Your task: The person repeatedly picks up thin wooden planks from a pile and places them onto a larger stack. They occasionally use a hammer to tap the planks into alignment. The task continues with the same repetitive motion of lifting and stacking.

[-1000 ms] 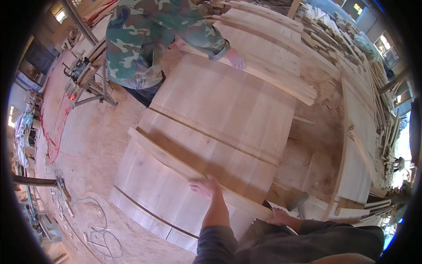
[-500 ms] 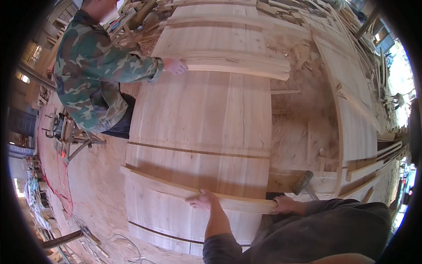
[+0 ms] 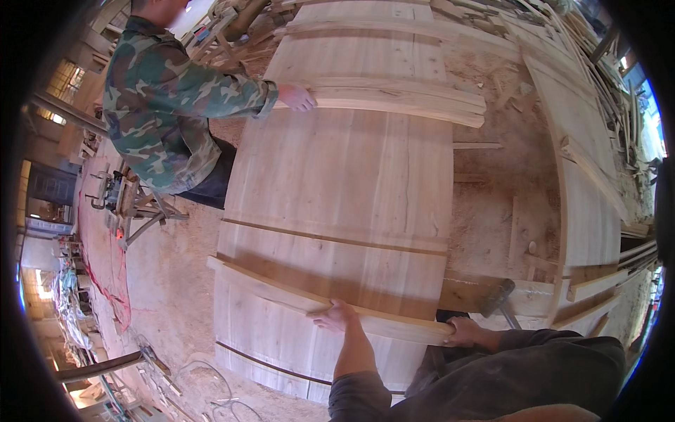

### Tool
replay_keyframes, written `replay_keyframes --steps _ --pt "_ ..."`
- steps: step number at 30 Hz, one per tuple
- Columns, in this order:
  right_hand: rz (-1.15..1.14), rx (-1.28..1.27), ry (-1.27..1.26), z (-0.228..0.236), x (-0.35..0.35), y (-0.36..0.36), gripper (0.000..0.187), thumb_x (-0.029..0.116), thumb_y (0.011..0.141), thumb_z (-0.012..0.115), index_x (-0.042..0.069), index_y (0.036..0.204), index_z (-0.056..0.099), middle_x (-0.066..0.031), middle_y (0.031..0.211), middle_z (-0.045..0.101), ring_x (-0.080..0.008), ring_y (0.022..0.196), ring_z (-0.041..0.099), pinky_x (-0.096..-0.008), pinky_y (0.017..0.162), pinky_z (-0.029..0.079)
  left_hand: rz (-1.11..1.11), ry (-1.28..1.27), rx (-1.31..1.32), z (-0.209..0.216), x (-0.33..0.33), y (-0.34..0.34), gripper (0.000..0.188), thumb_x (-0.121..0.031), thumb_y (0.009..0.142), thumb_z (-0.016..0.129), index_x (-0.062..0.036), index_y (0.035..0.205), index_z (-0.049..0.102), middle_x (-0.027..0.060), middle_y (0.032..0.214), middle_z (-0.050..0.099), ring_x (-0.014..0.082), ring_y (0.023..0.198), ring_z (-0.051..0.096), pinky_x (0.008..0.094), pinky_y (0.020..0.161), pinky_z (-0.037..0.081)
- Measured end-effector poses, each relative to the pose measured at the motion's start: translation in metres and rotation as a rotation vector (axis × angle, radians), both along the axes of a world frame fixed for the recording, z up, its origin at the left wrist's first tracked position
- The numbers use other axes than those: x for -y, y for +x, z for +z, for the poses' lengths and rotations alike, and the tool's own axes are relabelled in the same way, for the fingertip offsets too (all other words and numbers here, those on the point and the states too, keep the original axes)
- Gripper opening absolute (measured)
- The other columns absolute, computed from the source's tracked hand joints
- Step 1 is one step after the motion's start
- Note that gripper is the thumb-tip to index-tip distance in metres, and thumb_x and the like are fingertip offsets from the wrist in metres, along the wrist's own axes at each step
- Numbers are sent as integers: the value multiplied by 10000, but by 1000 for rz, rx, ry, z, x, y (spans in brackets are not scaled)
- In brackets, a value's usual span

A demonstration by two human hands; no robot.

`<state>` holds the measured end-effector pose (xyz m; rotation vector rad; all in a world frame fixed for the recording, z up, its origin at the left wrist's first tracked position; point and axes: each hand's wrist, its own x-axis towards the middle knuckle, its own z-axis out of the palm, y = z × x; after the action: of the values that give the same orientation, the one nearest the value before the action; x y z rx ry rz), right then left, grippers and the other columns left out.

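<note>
A long wooden batten (image 3: 401, 325) lies across the near part of a wide pale wood panel (image 3: 337, 183), its left end reaching the panel's left edge. My left hand (image 3: 336, 316) is wrapped over the batten near its middle, fingers curled at the near side. At its right end my right hand (image 3: 464, 332) grips the batten, with the thumb on top. Dark grooves run across the panel on both sides of the batten. Farther up, a co-worker in a camouflage jacket (image 3: 162, 105) rests a hand on stacked boards (image 3: 401, 98) lying across the panel.
A hammer (image 3: 498, 297) stands head up on a beam right of the panel. Another long panel (image 3: 590, 176) lies at the right, with lumber beside it. At the left are a stand with a tool (image 3: 123, 197) and a cable (image 3: 218, 387) on the dusty floor.
The whole view has shifted, so things appear farther right. Both my hands keep their hold on the batten, and the co-worker's hand stays at the boards.
</note>
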<state>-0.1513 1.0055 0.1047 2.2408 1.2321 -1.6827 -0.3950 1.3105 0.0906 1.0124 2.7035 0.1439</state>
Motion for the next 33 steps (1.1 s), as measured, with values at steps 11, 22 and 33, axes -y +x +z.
replay_keyframes --steps 11,22,33 --pt "-61 -20 -26 10 -6 5 816 541 670 785 21 1270 596 -194 1198 654 -339 1130 617 -424 992 469 -20 36 39 3 -2 2 941 -329 828 648 106 1498 151 286 1320 463 425 1219 465 500 1038 403" --pt "-132 -117 -141 -10 30 31 895 648 666 762 36 1295 585 -195 1251 631 -350 1165 599 -440 994 471 -4 15 -14 -16 4 4 916 -334 865 649 93 1504 149 340 1442 365 452 1315 407 500 1109 358" --pt "-79 -145 -72 -3 14 31 845 576 689 781 0 1276 587 -210 1236 639 -342 1136 620 -407 987 478 -1 36 7 -11 1 -7 943 -379 843 628 77 1514 146 270 1378 436 406 1243 469 493 1034 415"
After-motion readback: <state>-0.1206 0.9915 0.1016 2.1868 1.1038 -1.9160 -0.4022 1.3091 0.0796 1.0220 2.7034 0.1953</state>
